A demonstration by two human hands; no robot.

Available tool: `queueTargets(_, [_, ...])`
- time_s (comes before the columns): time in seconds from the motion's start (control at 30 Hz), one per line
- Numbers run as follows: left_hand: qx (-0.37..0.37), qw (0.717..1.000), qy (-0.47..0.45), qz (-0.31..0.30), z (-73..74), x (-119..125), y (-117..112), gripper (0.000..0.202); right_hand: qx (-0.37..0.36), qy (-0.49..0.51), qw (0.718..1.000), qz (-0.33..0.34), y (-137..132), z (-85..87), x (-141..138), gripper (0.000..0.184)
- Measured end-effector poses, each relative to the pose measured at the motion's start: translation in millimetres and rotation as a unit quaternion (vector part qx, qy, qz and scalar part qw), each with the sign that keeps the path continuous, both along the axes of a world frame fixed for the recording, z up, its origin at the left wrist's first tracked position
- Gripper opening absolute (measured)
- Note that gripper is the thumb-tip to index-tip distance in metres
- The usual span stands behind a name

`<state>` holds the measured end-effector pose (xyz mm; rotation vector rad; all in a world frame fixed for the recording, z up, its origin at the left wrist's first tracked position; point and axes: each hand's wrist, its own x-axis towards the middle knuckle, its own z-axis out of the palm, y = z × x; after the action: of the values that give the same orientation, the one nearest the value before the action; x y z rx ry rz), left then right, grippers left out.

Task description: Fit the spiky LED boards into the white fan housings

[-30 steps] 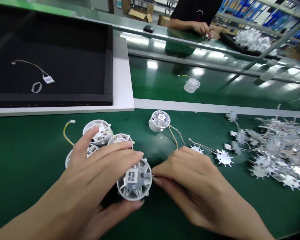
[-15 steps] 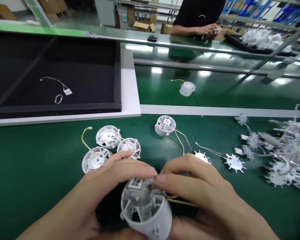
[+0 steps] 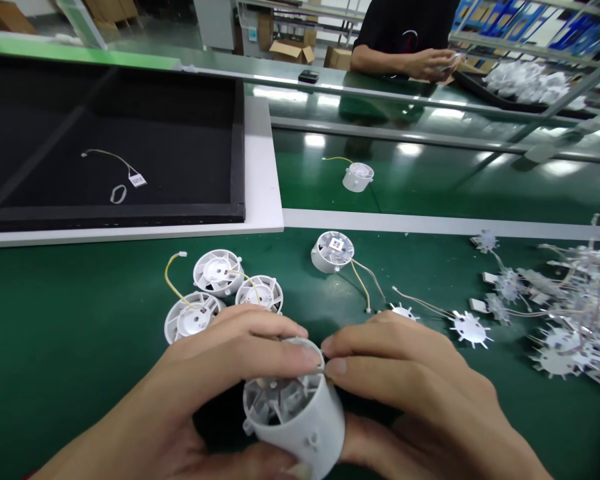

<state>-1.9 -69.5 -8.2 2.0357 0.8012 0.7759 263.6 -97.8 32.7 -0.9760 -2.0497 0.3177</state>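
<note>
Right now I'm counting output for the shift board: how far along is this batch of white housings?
Done, it seems: three wired housings lie clustered on the green mat, another sits alone further back. In hand: the left hand and right hand both grip one housing, fingers meeting at its rim. Left: a large heap of finned boards with leads at right.

Worktop (image 3: 70, 333) dark green, white strip at far edge. Fan housing (image 3: 295, 417) white-grey plastic. Behind it three white housings (image 3: 220, 272), yellow lead (image 3: 173, 283). Tray (image 3: 130, 127) black, white border. Star-shaped boards (image 3: 470, 328) silver-white, right of housing.
</note>
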Motion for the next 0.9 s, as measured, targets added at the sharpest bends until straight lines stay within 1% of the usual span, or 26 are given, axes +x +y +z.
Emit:
queueTargets(0.03, [0.007,1.000,0.000,-0.005,-1.5,-1.2,-0.7,0.068,0.002,0.002,1.000,0.000,0.0,0.0,-0.1,0.018])
queueTargets(0.1, [0.029,0.999,0.005,-0.014,1.1,-0.6,0.1,0.066,0.004,-0.001,1.000,-0.002,-0.1,-0.2,-0.1,0.018])
queueTargets(0.2, [0.055,0.997,0.043,-0.020,14.0,5.7,4.3,0.062,0.003,-0.014,1.000,-0.004,-0.2,0.1,0.6,0.019])
queueTargets(0.27, [0.061,0.996,0.067,-0.019,21.9,10.3,5.7,0.063,-0.001,-0.028,1.000,-0.005,-0.2,1.5,1.4,0.021])
queueTargets(0.33, [0.054,0.996,0.065,0.007,25.2,12.8,4.3,0.065,0.001,-0.048,0.999,-0.009,-0.1,3.4,2.2,0.021])
queueTargets(0.4, [0.050,0.996,0.060,0.038,23.8,13.1,1.2,0.064,0.000,-0.069,0.998,-0.009,-0.1,5.2,3.1,0.020])
queueTargets(0.47, [0.059,0.994,0.069,0.054,20.5,12.2,-1.5,0.061,-0.001,-0.078,0.997,-0.006,0.1,6.2,4.0,0.021])
queueTargets(0.57, [0.070,0.992,0.088,0.048,17.6,11.6,-2.0,0.058,-0.003,-0.080,0.997,0.001,0.9,6.3,4.7,0.021])
queueTargets(0.73, [0.064,0.993,0.098,0.019,19.8,12.3,0.1,0.063,0.002,-0.088,0.996,0.014,0.9,5.1,3.4,0.022])
queueTargets(0.83, [0.058,0.994,0.081,0.035,16.7,8.1,0.8,0.067,0.003,-0.102,0.995,0.007,0.6,3.6,9.4,0.022])
queueTargets(0.9, [0.064,0.995,0.057,0.058,10.6,3.0,3.6,0.061,0.004,-0.105,0.994,-0.020,2.5,1.2,20.8,0.023])
